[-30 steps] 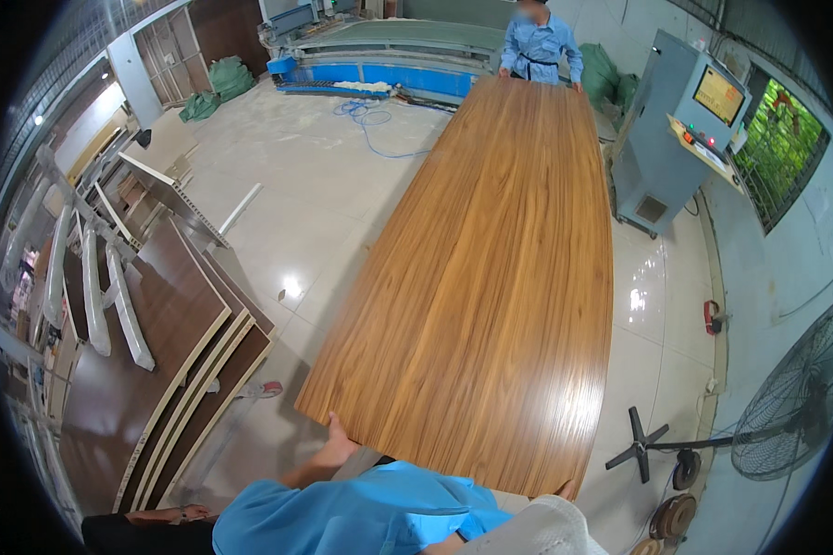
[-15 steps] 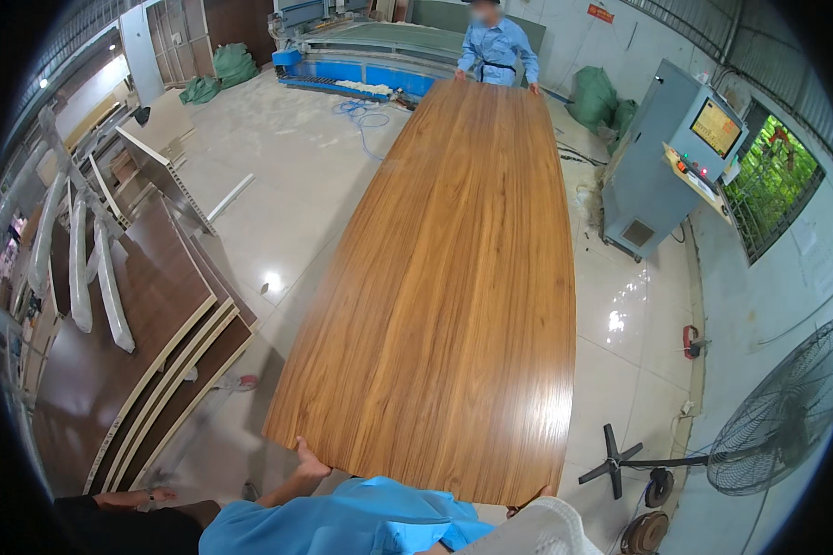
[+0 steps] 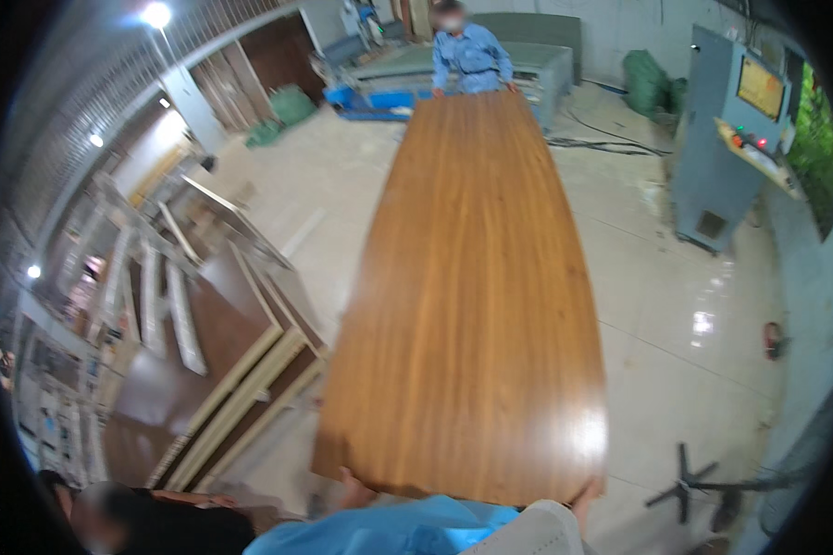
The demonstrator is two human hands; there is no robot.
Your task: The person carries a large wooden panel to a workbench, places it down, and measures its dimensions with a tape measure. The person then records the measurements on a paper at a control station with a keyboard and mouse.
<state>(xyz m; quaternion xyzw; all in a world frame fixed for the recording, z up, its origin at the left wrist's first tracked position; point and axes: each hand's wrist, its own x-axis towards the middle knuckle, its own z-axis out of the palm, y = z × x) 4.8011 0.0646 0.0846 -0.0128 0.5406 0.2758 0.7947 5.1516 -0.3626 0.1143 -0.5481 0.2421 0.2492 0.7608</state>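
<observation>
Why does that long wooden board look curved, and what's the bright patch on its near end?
Head view: the fisheye lens bows the wooden panel toward the rim; glare from overhead lights whitens its near right corner and the floor tiles; the ceiling lamp blooms; the left hand is soft.

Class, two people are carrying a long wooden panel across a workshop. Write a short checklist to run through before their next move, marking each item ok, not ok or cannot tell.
1. Left hand at the near edge of the wooden panel: ok.
2. Right hand at the near right corner: ok.
3. Co-worker holding the far end: ok.
4. Panel clear of the stacked dark boards on the left: ok, a gap shows.
5. Panel clear of the grey control cabinet: ok.
6. Floor under the panel: cannot tell, hidden.
</observation>
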